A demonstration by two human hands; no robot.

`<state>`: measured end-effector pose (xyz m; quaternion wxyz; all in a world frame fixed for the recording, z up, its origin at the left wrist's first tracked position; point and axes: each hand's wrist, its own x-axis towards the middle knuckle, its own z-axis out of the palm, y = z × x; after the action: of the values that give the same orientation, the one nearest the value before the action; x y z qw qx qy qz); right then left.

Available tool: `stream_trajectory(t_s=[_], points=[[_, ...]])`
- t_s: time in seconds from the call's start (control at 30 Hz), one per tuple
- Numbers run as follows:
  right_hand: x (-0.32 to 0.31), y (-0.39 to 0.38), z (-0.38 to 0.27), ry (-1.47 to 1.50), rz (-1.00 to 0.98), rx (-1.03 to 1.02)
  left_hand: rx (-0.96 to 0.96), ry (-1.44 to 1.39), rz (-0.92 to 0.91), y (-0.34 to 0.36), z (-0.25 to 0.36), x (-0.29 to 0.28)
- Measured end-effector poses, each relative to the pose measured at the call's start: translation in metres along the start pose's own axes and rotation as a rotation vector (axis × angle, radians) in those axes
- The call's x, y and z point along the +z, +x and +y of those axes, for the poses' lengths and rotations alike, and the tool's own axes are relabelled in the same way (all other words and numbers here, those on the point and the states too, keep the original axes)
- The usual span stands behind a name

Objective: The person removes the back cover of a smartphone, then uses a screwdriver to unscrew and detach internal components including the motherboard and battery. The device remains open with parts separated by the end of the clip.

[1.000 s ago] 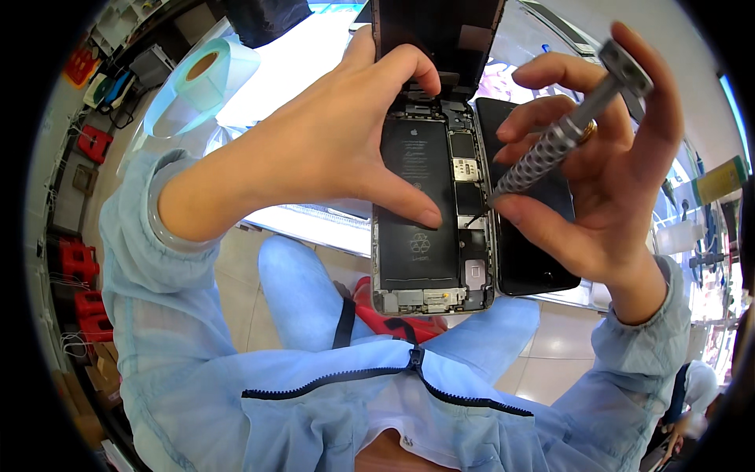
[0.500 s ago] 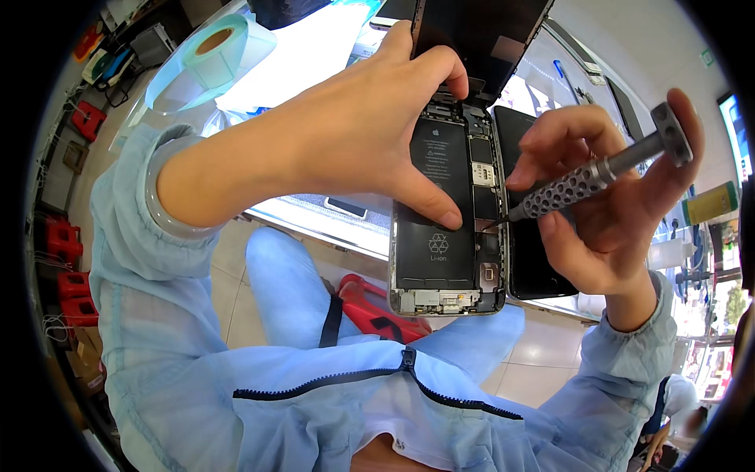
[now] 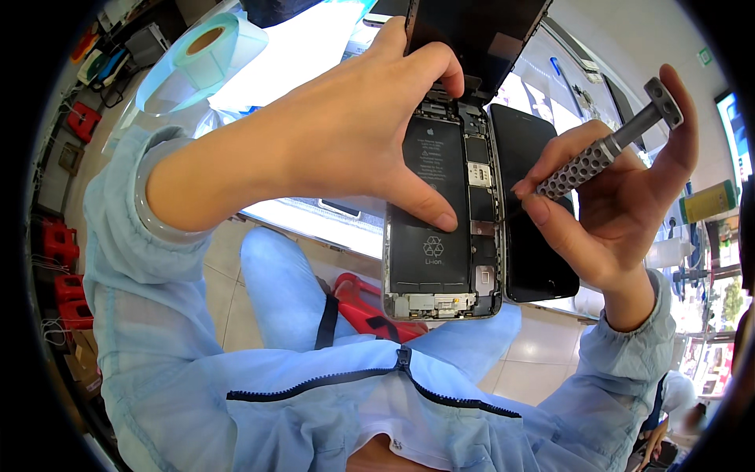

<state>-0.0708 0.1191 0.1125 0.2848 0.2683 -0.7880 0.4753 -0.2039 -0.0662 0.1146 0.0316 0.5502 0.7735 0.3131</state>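
An opened smartphone [image 3: 435, 263] lies in front of me, its black battery and circuit boards bared. Its screen [image 3: 464, 47] is tilted up at the far end. My left hand [image 3: 346, 130] holds this phone, with curled fingers at the raised screen and the thumb resting on the battery. In my right hand [image 3: 621, 200] is a grey metal screwdriver [image 3: 578, 167] with a perforated grip, pinched between thumb and fingers, its cap against a raised finger. The fingertips hide its tip, which is apart from the open phone. Below that hand lies a second, black phone [image 3: 543, 259].
A roll of pale labels [image 3: 228, 51] stands at the far left of the lit worktable. At the right is a yellow-green container [image 3: 708, 202]. A blue pen [image 3: 556, 66] lies farther back. Under the table edge shows a red stool [image 3: 358, 303]. Another person [image 3: 676, 401] is at the lower right.
The screwdriver has lifted away from the open phone's right-hand edge and moved up and right, over the black phone. My left hand keeps its hold.
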Motion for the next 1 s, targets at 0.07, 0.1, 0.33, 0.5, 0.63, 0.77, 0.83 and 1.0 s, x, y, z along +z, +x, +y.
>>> stream_trajectory(t_s=[0.07,0.1,0.33,0.5,0.63,0.77,0.83,1.0], points=[[-0.001,0.0,0.002,-0.017,-0.008,-0.003,0.008,0.005,0.006,0.0,0.0,0.0],[-0.001,0.0,0.002,-0.019,-0.011,-0.005,0.018,0.014,0.011,-0.001,0.0,0.0],[-0.001,0.005,-0.007,-0.105,-0.065,-0.006,0.003,0.011,0.003,0.0,-0.001,0.002],[-0.017,0.009,-0.012,-0.223,-0.171,-0.015,0.013,0.008,0.005,0.0,-0.001,0.001],[-0.006,0.005,-0.003,0.003,-0.011,0.047,-0.003,-0.005,-0.003,-0.001,-0.002,0.002],[-0.015,0.02,-0.007,-0.068,-0.216,-0.126,0.006,0.021,0.005,0.0,-0.001,0.001],[-0.022,0.009,0.0,-0.121,-0.174,-0.082,0.008,0.031,0.011,-0.002,-0.002,0.001],[-0.02,0.007,-0.002,-0.129,-0.166,-0.076,-0.001,0.014,0.006,0.0,-0.001,0.001]])
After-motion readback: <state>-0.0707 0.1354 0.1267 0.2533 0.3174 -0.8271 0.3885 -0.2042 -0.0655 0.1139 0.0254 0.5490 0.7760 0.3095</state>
